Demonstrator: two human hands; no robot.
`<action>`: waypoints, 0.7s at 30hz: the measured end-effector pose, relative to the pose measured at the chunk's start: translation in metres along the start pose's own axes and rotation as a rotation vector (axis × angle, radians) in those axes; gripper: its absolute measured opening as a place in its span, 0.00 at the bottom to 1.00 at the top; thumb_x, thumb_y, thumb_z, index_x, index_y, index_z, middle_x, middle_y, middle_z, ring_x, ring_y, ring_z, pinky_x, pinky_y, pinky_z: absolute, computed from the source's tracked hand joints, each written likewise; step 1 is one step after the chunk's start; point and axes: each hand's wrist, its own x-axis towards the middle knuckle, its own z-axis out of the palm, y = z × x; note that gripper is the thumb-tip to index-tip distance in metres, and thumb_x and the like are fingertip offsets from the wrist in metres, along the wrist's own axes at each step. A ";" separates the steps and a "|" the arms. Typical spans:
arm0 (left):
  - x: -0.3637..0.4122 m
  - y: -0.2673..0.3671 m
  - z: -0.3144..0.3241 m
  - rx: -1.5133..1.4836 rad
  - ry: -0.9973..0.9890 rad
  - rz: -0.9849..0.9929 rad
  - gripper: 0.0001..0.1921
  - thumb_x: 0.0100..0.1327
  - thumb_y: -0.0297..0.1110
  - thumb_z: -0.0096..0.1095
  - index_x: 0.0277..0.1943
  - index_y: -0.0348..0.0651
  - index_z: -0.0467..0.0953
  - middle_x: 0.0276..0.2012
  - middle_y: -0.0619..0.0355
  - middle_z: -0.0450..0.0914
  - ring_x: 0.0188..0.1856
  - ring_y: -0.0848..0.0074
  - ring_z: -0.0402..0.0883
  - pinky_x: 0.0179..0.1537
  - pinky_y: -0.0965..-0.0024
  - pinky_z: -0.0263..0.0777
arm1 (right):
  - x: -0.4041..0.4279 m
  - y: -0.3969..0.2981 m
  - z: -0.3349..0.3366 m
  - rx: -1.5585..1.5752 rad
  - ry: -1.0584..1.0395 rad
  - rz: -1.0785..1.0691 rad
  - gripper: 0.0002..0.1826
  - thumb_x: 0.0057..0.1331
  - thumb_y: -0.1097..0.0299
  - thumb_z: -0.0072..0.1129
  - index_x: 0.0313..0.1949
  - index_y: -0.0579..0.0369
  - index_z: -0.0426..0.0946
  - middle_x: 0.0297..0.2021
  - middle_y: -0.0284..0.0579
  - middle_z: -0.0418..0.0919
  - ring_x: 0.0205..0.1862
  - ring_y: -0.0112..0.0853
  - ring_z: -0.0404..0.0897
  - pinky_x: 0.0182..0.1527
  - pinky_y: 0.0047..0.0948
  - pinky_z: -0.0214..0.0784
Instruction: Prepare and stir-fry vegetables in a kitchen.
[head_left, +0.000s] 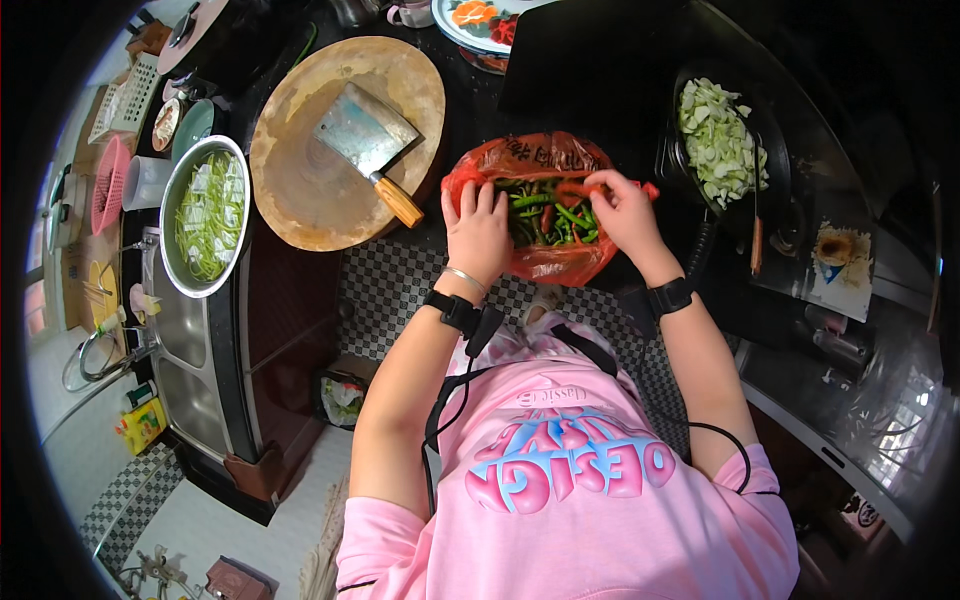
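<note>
A red plastic bag lies with its mouth spread wide, full of green and red chili peppers. My left hand grips the bag's left rim, fingers over the edge. At the right side, my right hand has its thumb and fingers pinched together at the bag's rim; whether they hold plastic or a pepper I cannot tell. To the left, a cleaver with a wooden handle rests on a round wooden chopping block, touched by neither hand.
A metal bowl of green strips stands left, beside the sink. At right, a wok holds sliced pale-green vegetable, with a wooden-handled utensil across it. A floral enamel dish sits at the back. A bin stands on the floor.
</note>
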 end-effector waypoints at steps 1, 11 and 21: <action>0.001 -0.001 0.001 -0.010 0.027 -0.029 0.25 0.53 0.34 0.63 0.56 0.43 0.77 0.61 0.53 0.72 0.67 0.56 0.64 0.71 0.39 0.44 | -0.004 0.003 -0.002 0.036 -0.120 0.080 0.08 0.66 0.73 0.58 0.45 0.57 0.78 0.27 0.35 0.78 0.24 0.19 0.70 0.28 0.22 0.62; -0.007 -0.009 -0.002 -0.135 -0.039 -0.005 0.12 0.51 0.32 0.65 0.40 0.51 0.84 0.67 0.47 0.68 0.70 0.49 0.60 0.72 0.35 0.40 | -0.026 -0.006 0.002 -0.233 -0.267 -0.024 0.12 0.62 0.72 0.59 0.45 0.58 0.79 0.35 0.49 0.81 0.33 0.38 0.81 0.36 0.35 0.71; -0.022 -0.017 -0.003 -0.188 0.011 -0.043 0.13 0.52 0.35 0.69 0.42 0.54 0.82 0.66 0.47 0.69 0.70 0.53 0.62 0.71 0.39 0.43 | -0.012 -0.011 0.048 -0.487 -0.345 -0.122 0.13 0.57 0.68 0.66 0.43 0.52 0.84 0.45 0.43 0.75 0.51 0.45 0.75 0.54 0.43 0.70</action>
